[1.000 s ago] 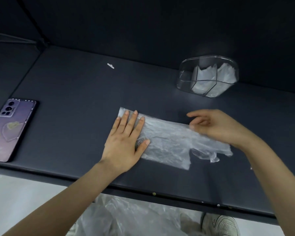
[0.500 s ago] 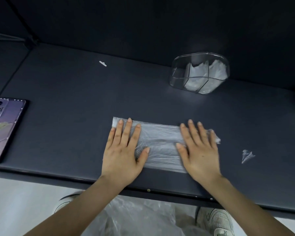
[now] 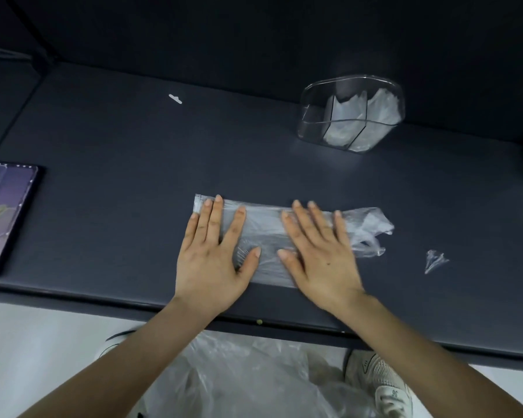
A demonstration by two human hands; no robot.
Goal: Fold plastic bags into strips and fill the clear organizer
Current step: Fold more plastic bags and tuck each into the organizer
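Both hands, left (image 3: 213, 260) and right (image 3: 320, 257), lie spread flat pressing the bag (image 3: 269, 233) on the tabletop (image 3: 118, 176), mid-smoothing I'd say, next folding it narrower for the organizer (image 3: 351, 113).

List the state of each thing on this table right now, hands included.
Plastic bag: flattened, handle end loose at right.
Left hand: open, pressing the bag flat.
Right hand: open, pressing the bag flat.
Clear organizer: upright, folded bags inside.
Phone: lying face down.
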